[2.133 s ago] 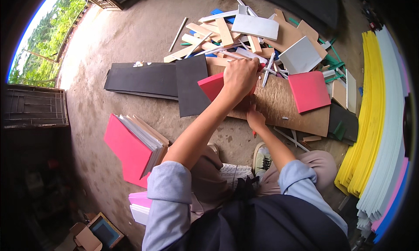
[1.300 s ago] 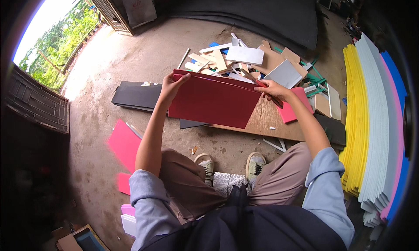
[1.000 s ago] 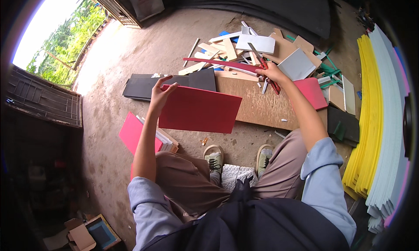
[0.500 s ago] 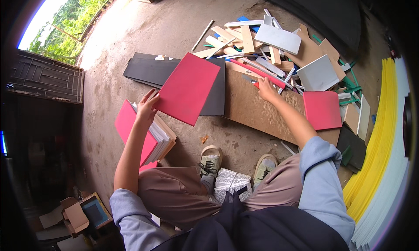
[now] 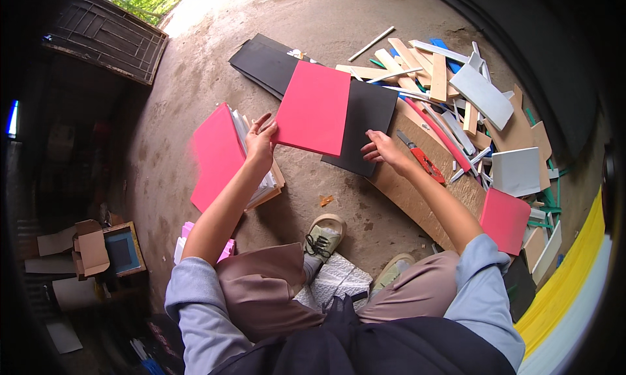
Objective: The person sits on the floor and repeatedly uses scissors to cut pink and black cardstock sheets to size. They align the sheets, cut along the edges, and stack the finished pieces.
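A flat red foam-like sheet (image 5: 313, 107) hangs in front of me, pinched at its lower left corner by my left hand (image 5: 261, 139). My right hand (image 5: 383, 150) holds nothing; its fingers are apart, to the right of the sheet and over a black sheet (image 5: 365, 130). Just beyond that hand, a red utility knife (image 5: 427, 165) with a grey blade lies on the brown wooden board (image 5: 407, 192). Left of my left hand stands a stack of sheets topped with a red one (image 5: 218, 156), its white and tan edges showing.
A heap of tan, white and grey offcuts (image 5: 438, 75) spreads at the far right. A red square piece (image 5: 505, 220) rests at the board's near end. Yellow sheets (image 5: 574, 264) line the right side. Cardboard boxes (image 5: 91, 251) stand at the left. My shoe (image 5: 324, 237) is on the floor.
My right hand has let go of the utility knife, now on the board, and moved toward the held red sheet. My view has swung left; the sheet is still in my left hand.
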`<state>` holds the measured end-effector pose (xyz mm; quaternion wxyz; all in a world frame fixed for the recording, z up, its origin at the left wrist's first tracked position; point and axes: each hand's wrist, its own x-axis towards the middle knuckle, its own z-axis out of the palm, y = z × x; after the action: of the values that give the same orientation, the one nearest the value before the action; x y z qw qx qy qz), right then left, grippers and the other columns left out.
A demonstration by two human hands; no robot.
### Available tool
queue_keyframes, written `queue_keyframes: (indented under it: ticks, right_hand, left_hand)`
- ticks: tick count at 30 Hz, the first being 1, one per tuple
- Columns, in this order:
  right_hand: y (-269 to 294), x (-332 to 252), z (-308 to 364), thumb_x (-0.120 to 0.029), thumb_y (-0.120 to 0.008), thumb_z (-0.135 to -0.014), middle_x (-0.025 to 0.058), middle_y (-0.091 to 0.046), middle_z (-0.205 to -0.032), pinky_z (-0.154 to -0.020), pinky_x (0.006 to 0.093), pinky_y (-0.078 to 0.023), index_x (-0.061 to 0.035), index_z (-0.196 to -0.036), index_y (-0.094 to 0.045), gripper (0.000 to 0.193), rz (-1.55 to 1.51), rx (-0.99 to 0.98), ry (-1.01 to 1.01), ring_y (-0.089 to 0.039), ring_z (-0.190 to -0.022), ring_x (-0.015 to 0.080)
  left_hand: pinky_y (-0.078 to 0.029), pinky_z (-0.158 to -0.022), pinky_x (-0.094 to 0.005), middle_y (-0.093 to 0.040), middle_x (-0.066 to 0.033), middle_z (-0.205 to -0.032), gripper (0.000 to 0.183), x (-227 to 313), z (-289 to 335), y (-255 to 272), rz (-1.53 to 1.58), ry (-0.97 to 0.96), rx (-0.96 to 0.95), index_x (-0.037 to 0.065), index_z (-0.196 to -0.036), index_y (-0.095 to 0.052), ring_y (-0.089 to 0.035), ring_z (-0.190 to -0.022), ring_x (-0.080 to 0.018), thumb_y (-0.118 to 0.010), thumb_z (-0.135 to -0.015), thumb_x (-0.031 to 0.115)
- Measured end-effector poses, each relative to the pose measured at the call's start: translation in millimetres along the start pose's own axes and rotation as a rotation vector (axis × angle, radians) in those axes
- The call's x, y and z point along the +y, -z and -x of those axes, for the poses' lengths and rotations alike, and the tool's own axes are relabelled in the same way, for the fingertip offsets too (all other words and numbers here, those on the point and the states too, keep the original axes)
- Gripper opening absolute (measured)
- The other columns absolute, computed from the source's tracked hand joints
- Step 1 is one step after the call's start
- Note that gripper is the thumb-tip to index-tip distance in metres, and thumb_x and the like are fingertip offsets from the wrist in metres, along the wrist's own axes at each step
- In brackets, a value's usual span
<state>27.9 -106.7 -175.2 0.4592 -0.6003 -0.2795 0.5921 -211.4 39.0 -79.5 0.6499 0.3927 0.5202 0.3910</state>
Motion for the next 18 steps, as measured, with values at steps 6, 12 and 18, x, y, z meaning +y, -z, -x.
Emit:
queue_keyframes:
  ticks: [6, 12, 18]
  right_hand:
    - [-86, -77, 24, -0.02, -0.053, -0.085, 0.0153, -0.052, -0.107, -0.064, 0.0299, -0.05, -0.0034, -0.134, -0.007, 0.069, -0.093, -0.203, 0.116, -0.059, -0.082, 0.0182]
    - [-164, -129, 22, -0.012, -0.052, -0.085, 0.0144, -0.054, -0.1, -0.058, 0.0233, -0.05, -0.0015, -0.135, -0.011, 0.066, 0.128, -0.338, 0.253, -0.059, -0.079, 0.0153]
    - [-272, -136, 26, -0.017, -0.052, -0.082, 0.0198, -0.054, -0.097, -0.075, 0.0325, -0.049, 0.0044, -0.131, -0.022, 0.062, 0.696, -0.333, 0.298, -0.058, -0.087, 0.0236]
  left_hand:
    - [-0.049, -0.08, -0.0247, -0.054, -0.0125, -0.11, 0.029, 29, 33, 24, 0.129, -0.18, -0.052, 0.0, -0.111, -0.048, -0.056, -0.093, -0.0165, -0.05, -0.083, -0.002]
    - [-0.047, -0.081, -0.0238, -0.051, -0.012, -0.113, 0.025, 61, 73, 120, 0.003, -0.395, -0.024, 0.001, -0.108, -0.05, -0.054, -0.096, -0.0139, -0.051, -0.083, 0.001]
    - [-0.045, -0.083, -0.0265, -0.055, -0.013, -0.109, 0.025, 41, 88, 221, -0.163, -0.488, 0.225, 0.002, -0.106, -0.052, -0.054, -0.099, -0.0161, -0.054, -0.081, 0.003]
